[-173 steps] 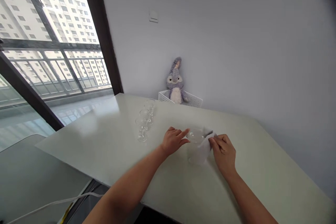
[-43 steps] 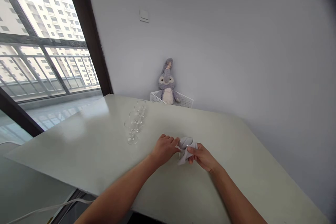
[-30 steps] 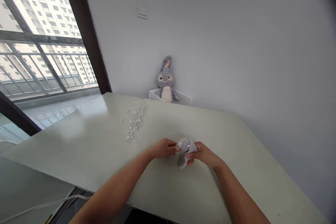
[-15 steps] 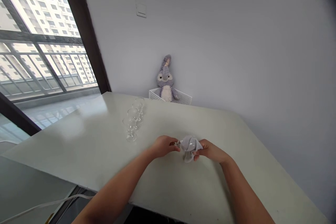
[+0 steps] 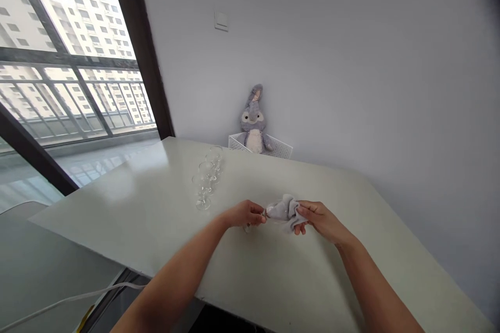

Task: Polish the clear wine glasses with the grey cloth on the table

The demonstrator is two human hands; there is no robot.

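Observation:
A clear glass is held on its side above the table, its stem pointing left. My left hand pinches the stem, and part of the foot shows below the fingers. Around the bowl's right end is a light grey cloth, bunched up and partly inside the glass. My right hand grips this cloth at the rim, with the fingertips showing below it. Several clear stemmed glasses stand close together on the table, left of and beyond my hands.
The pale table reaches to the wall. Behind its back edge, a grey plush toy sits in a white perforated basket. A large window is on the left. A white cable hangs at the lower left, below the table's edge.
The cloth has shifted toward the rim, baring more of the bowl, and my right hand has turned with it. My left fingers have closed on the stem. The whole view has shifted slightly.

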